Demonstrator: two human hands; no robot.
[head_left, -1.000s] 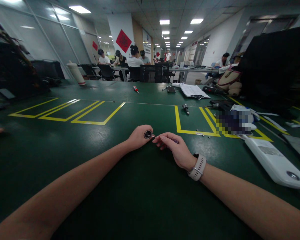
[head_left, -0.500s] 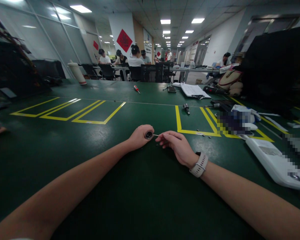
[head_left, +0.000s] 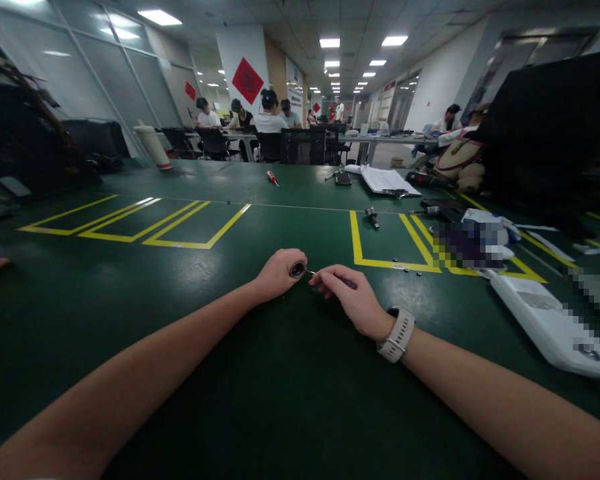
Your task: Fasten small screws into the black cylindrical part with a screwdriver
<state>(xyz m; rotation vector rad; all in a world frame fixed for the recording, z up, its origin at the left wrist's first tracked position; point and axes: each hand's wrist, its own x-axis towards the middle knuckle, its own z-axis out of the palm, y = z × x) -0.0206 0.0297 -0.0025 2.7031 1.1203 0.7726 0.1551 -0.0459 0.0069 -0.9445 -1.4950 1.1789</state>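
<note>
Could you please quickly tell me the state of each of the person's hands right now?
Left hand: closed around a round, hollow part.
Right hand: closed on a thin-shafted tool.

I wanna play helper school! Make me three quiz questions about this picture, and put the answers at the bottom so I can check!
1. Pick one. The left hand holds:
A) a white cup
B) a round part with a dark middle
C) a clipboard

2. True or false? The right hand holds a thin tool.

3. Fill in the colour. The tape on the green table is ____.

Key: 1. B; 2. True; 3. yellow
</note>
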